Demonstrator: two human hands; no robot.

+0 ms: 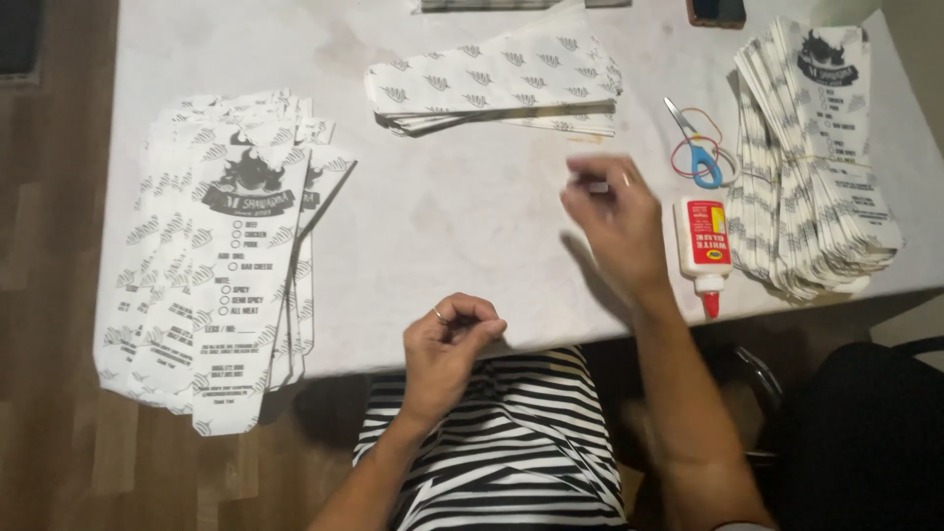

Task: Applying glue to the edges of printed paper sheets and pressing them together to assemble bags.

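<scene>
My left hand (447, 344) hovers at the near edge of the white table (472, 216), fingers curled together with a ring on one; I see nothing in it. My right hand (615, 221) is raised over the table's middle right, blurred, fingers bent and loosely apart, holding nothing. It is nearest to a white glue bottle (703, 246) with a red cap and label, lying just to its right. Blue-handled scissors (696, 147) lie beyond the bottle on a red rubber band.
A fanned stack of printed white paper bags (221, 256) overhangs the table's left front. A flat pile of patterned bags (497, 84) lies at the back centre. A thick bundle of bags (816, 157) sits at right. A dark phone (716, 10) lies at the far edge.
</scene>
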